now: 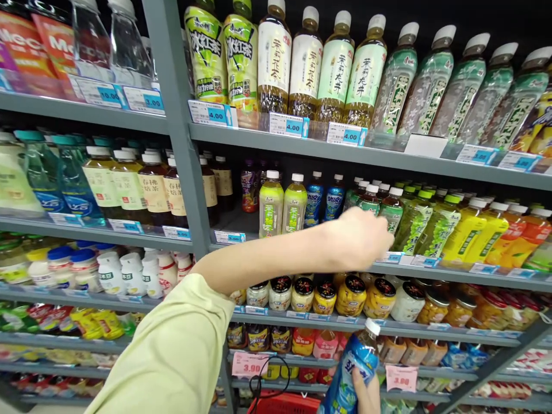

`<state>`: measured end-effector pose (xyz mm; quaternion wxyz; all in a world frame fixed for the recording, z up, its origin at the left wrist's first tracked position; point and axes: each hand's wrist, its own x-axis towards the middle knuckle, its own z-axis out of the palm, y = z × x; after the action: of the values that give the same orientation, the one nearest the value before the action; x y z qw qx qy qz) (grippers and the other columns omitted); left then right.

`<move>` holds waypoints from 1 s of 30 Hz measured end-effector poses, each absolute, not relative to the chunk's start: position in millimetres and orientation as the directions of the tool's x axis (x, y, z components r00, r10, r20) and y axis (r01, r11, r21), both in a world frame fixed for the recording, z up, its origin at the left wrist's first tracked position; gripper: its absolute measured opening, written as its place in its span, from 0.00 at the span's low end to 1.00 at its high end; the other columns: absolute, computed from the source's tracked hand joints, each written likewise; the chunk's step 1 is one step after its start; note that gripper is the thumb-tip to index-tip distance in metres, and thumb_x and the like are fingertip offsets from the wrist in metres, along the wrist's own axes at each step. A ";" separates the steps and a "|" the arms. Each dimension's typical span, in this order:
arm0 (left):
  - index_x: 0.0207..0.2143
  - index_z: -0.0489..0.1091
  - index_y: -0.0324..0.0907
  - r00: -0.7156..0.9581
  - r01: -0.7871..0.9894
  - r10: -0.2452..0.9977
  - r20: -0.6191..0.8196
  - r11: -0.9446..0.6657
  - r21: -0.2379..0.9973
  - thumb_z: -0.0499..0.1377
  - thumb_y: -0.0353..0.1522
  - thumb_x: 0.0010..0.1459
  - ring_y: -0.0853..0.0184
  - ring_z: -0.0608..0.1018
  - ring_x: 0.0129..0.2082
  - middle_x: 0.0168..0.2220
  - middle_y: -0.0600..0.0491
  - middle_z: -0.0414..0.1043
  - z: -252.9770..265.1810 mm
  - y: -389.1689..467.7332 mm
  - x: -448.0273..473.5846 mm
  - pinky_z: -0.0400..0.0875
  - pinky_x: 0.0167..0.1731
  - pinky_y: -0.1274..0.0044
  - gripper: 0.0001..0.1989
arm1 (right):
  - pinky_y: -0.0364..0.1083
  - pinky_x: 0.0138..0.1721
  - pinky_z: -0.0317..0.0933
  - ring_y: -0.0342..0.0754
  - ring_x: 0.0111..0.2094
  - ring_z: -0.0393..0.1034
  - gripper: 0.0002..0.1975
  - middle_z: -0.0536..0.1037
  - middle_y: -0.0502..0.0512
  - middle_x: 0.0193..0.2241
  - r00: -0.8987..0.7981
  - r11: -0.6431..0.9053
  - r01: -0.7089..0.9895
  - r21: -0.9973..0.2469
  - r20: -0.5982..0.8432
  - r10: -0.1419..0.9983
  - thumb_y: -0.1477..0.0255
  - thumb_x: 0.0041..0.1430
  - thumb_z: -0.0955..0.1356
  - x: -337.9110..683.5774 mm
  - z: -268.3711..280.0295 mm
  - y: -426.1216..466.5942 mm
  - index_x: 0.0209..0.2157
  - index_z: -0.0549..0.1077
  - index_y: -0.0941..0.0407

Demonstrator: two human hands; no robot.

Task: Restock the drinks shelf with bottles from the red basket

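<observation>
My left hand is stretched across the view in a light green sleeve, in front of the middle drinks shelf. Its fingers bend downward on the far side and are smeared by motion, so I cannot tell whether they hold anything. Green-labelled bottles with white caps stand right behind it. Low in the view, my right hand is closed around a blue-labelled drink bottle with a white cap. The bottle is tilted, its cap up and to the right, and its base is cut off by the lower edge.
Tea bottles line the upper shelf. Two light green bottles and two blue-labelled bottles stand left of my left hand. Jars fill the shelf below. A red basket and a black cable are at the bottom.
</observation>
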<state>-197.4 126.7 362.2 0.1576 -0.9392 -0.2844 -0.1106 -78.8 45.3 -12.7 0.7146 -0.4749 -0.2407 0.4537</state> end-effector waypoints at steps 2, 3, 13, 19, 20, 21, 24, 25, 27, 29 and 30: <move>0.52 0.78 0.46 0.907 0.419 0.415 0.072 -0.871 -0.255 0.61 0.43 0.66 0.50 0.83 0.43 0.44 0.39 0.81 354.1 106.1 -193.5 0.75 0.32 0.64 0.17 | 0.52 0.32 0.76 0.59 0.29 0.80 0.34 0.81 0.59 0.26 0.406 0.137 -0.469 -0.873 -0.075 0.911 0.46 0.37 0.81 -82.0 2.9 47.2 0.38 0.77 0.57; 0.57 0.75 0.47 0.931 0.343 0.363 -0.038 -0.907 -0.244 0.60 0.45 0.66 0.51 0.83 0.44 0.48 0.40 0.80 349.4 102.8 -190.7 0.74 0.30 0.65 0.21 | 0.52 0.33 0.76 0.59 0.31 0.81 0.34 0.82 0.60 0.28 0.378 0.143 -0.486 -0.862 -0.059 0.924 0.47 0.39 0.81 -83.1 11.2 48.0 0.40 0.76 0.56; 0.53 0.75 0.41 0.967 -0.034 -0.060 -0.249 -0.994 0.108 0.66 0.35 0.62 0.59 0.79 0.44 0.44 0.46 0.74 304.9 161.2 -178.3 0.71 0.41 0.74 0.18 | 0.53 0.37 0.74 0.56 0.37 0.80 0.32 0.82 0.59 0.39 0.224 0.172 -0.500 -0.849 0.066 0.972 0.53 0.48 0.80 -82.2 54.8 42.0 0.48 0.69 0.53; 0.32 0.64 0.45 0.978 -0.003 -0.096 -0.185 -0.894 0.447 0.66 0.36 0.62 0.66 0.73 0.30 0.28 0.58 0.70 288.6 173.2 -181.0 0.67 0.34 0.76 0.12 | 0.56 0.40 0.74 0.60 0.41 0.79 0.32 0.80 0.63 0.42 0.009 0.102 -0.557 -0.824 0.116 0.993 0.51 0.50 0.78 -88.4 57.1 38.2 0.49 0.69 0.52; 0.32 0.63 0.45 0.982 0.009 -0.082 -0.173 -0.883 0.470 0.65 0.37 0.63 0.66 0.72 0.29 0.27 0.59 0.69 286.5 172.4 -183.1 0.65 0.32 0.76 0.13 | 0.57 0.41 0.73 0.61 0.42 0.78 0.31 0.80 0.64 0.43 -0.021 0.098 -0.558 -0.824 0.132 0.991 0.50 0.51 0.77 -89.4 57.2 38.5 0.49 0.69 0.52; 0.32 0.62 0.46 0.984 -0.001 -0.088 -0.157 -0.874 0.485 0.65 0.38 0.63 0.67 0.71 0.28 0.26 0.59 0.68 285.6 171.0 -185.8 0.65 0.31 0.76 0.14 | 0.58 0.43 0.73 0.61 0.43 0.78 0.31 0.80 0.64 0.44 -0.044 0.109 -0.551 -0.827 0.159 0.986 0.50 0.51 0.77 -90.1 57.4 39.1 0.49 0.69 0.52; 0.32 0.60 0.46 0.979 -0.095 -0.169 -0.110 -0.871 0.483 0.63 0.38 0.65 0.68 0.70 0.27 0.27 0.59 0.67 293.4 165.5 -196.7 0.64 0.31 0.77 0.14 | 0.59 0.47 0.71 0.61 0.46 0.78 0.32 0.79 0.65 0.48 -0.083 0.180 -0.497 -0.849 0.252 0.964 0.49 0.50 0.78 -90.4 58.6 42.9 0.49 0.70 0.53; 0.33 0.60 0.46 0.978 -0.112 -0.179 -0.104 -0.881 0.460 0.62 0.38 0.66 0.68 0.70 0.27 0.28 0.58 0.68 300.1 163.9 -201.2 0.64 0.31 0.77 0.14 | 0.59 0.48 0.71 0.61 0.46 0.77 0.34 0.79 0.66 0.49 -0.088 0.194 -0.469 -0.862 0.264 0.960 0.48 0.49 0.79 -89.9 59.0 44.8 0.50 0.70 0.53; 0.34 0.61 0.46 0.985 -0.103 -0.146 -0.088 -0.920 0.378 0.59 0.39 0.68 0.68 0.71 0.27 0.28 0.57 0.69 319.2 162.1 -211.3 0.64 0.30 0.77 0.12 | 0.59 0.50 0.70 0.61 0.48 0.77 0.39 0.79 0.66 0.52 -0.103 0.189 -0.402 -0.896 0.249 0.963 0.47 0.43 0.81 -88.9 59.1 49.0 0.51 0.70 0.53; 0.35 0.61 0.45 0.996 -0.053 -0.069 -0.049 -0.958 0.281 0.56 0.40 0.70 0.68 0.71 0.27 0.28 0.56 0.69 343.1 163.0 -222.9 0.63 0.29 0.76 0.12 | 0.59 0.51 0.71 0.61 0.48 0.77 0.43 0.78 0.67 0.54 -0.127 0.155 -0.333 -0.930 0.207 0.970 0.47 0.40 0.82 -88.9 56.8 53.4 0.52 0.69 0.54; 0.35 0.62 0.44 0.999 -0.020 -0.025 -0.020 -0.971 0.240 0.55 0.41 0.70 0.68 0.71 0.27 0.28 0.55 0.70 355.4 164.6 -229.1 0.63 0.29 0.76 0.12 | 0.58 0.50 0.71 0.59 0.48 0.77 0.43 0.77 0.67 0.55 -0.142 0.140 -0.297 -0.944 0.189 0.972 0.48 0.40 0.82 -89.7 54.5 55.6 0.52 0.68 0.54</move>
<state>-229.1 164.6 355.4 -0.1207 -0.9926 0.0113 0.0116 -89.7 55.6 54.5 0.5628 -0.3350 -0.5033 0.5637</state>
